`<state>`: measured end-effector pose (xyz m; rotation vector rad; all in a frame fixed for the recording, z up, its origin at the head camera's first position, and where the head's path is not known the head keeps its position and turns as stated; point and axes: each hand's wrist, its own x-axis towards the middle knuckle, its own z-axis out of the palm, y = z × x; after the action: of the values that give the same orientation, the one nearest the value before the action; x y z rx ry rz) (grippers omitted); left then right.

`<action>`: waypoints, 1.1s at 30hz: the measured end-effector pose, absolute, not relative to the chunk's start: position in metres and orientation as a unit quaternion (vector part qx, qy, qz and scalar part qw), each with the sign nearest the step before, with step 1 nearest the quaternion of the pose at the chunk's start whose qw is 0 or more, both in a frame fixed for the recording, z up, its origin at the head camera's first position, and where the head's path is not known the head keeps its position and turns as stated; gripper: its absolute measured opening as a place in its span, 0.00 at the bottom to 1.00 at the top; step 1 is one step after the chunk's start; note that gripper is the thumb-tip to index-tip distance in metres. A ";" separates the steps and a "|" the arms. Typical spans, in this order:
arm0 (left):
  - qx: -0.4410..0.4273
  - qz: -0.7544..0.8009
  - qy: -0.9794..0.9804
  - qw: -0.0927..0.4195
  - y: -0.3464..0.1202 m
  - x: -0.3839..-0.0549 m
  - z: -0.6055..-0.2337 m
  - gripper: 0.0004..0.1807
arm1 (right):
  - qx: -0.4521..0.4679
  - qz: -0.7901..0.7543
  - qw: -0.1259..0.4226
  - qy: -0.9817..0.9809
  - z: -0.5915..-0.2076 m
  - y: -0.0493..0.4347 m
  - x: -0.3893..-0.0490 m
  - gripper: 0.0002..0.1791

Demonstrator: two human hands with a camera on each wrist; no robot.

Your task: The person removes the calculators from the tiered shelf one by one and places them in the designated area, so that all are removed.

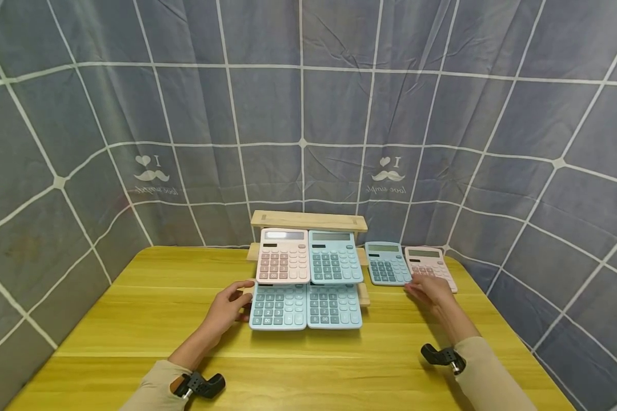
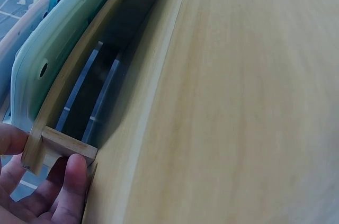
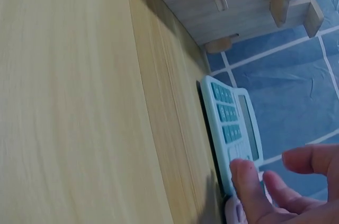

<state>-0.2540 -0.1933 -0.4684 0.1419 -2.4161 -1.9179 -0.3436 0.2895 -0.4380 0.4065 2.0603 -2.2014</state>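
A wooden rack [image 1: 308, 220] stands on the table with calculators leaning on two levels. On its upper level are a pink calculator [image 1: 283, 256] and a blue calculator [image 1: 335, 257]; two more blue calculators, their tops hidden, sit below. My left hand [image 1: 228, 308] holds the rack's left end, thumb and fingers around the wood [image 2: 69, 143]. Right of the rack, a blue calculator [image 1: 388, 262] and a pink calculator [image 1: 431, 265] lie side by side on the table. My right hand [image 1: 433, 291] is over their near edges, fingers loosely bent and gripping nothing; contact cannot be told.
The yellow wood-grain table [image 1: 288, 371] stretches toward me. A grey-blue curtain [image 1: 267, 103] with white lines surrounds its back and sides. Black wrist mounts [image 1: 200, 385] sit at both sleeves.
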 end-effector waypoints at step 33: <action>0.045 -0.619 -0.783 0.030 -0.193 -0.254 -0.469 0.20 | 0.284 -0.624 -0.109 0.720 -0.462 0.353 -0.351 0.41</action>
<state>-0.2542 -0.1933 -0.4688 0.1384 -2.4154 -1.9099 -0.3515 0.3533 -0.4619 0.9599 2.4334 -2.1095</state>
